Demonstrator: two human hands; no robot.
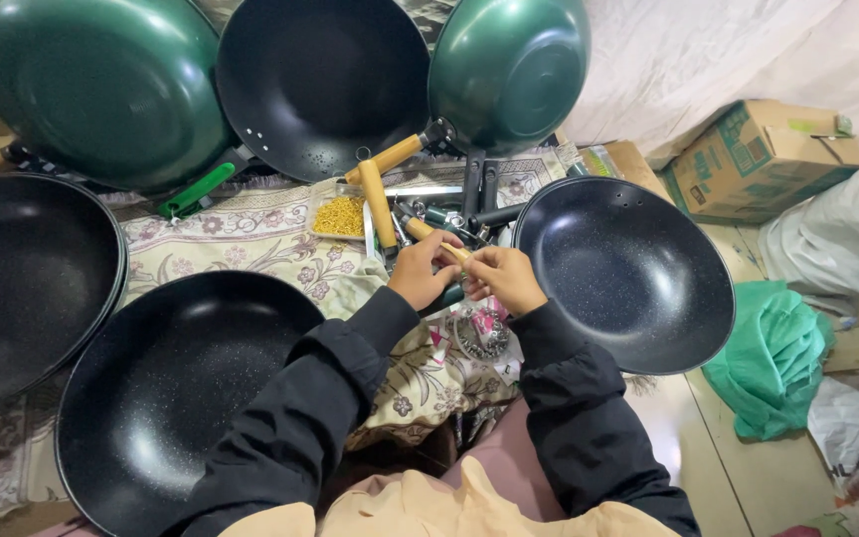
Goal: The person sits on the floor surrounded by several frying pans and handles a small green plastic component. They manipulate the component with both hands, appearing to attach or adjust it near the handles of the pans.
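Sitting among black and green woks, a person clamps both hands on a wooden handle [454, 253] at the middle of the floral cloth [251, 239]. Left hand [424, 270] closes round its near end; right hand [505, 278] pinches the other. The handle's long axis runs left-right between them, just beside the black wok [638, 288] at the cloth's right edge.

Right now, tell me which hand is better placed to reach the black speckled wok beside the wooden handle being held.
Probably the right hand. It sits next to the black speckled wok, nearly touching its rim. The left hand is farther off, and both grip the light wooden handle.
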